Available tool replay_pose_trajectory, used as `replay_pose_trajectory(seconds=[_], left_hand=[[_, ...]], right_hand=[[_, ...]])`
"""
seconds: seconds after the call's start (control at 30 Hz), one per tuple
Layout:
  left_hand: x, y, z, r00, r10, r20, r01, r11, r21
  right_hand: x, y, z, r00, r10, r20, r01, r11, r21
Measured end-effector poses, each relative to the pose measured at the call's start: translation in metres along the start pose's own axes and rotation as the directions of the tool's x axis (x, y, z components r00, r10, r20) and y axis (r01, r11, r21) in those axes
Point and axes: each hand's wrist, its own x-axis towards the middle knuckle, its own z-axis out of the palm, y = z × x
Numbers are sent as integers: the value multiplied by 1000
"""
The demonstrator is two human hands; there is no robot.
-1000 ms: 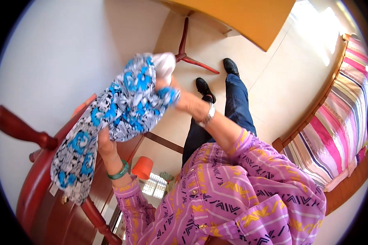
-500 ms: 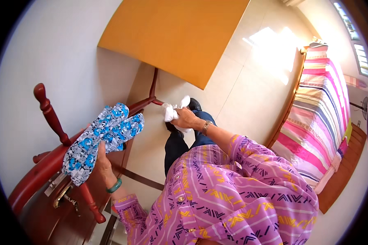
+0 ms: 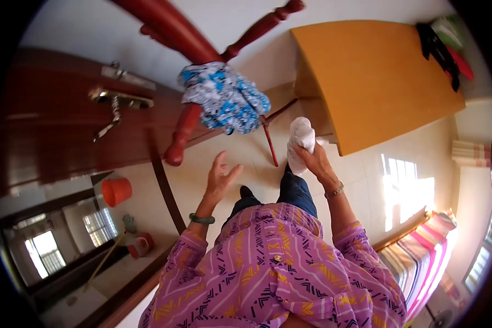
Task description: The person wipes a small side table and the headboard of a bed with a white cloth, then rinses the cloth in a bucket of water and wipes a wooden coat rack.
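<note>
My right hand (image 3: 317, 162) grips a bunched white cloth (image 3: 301, 135), whose folds stand up above the fingers. My left hand (image 3: 221, 177) is in the air with thumb and fingers apart and holds nothing. Just beyond it, a blue, white and black flowered cloth (image 3: 224, 97) hangs bunched on a dark red wooden coat stand (image 3: 181, 30). Turned pegs stick out from the stand's post on both sides of the cloth. The left fingers are apart from the flowered cloth. Part of the post is hidden behind it.
A brown door (image 3: 54, 104) with a metal handle (image 3: 123, 98) is at the left. The orange-brown top of a cabinet (image 3: 377, 82) juts out on the right, with dark and red items at its far end. A red bucket (image 3: 116, 191) stands beyond the doorway; a striped bed (image 3: 415, 251) is at lower right.
My left hand has let go of the flowered cloth, which stays on the stand. The white cloth is still in my right hand. The view has turned, bringing the door and bucket into sight.
</note>
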Motion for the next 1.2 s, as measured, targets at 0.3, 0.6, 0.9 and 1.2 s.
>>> replay_pose_trajectory(seconds=[0.3,0.6,0.9,1.2], left_hand=[[-107,-75,-41,996,3,92,42,871,-489],[-227,-228,-161,501,-245,-830,-75,943,-324],[-318,-303,-274,172,-471,-865,-88,868,-490],[-274,-292,-390,373,-151,-915,112,987,-117]], right_hand=[[-83,-33,190,603,-116,789,149,988,32],[-133,-62,390,697,-111,709,146,989,11],[-134,-100,533,554,-86,828,108,994,32],[-154,-95,708,23,340,940,345,880,-327]])
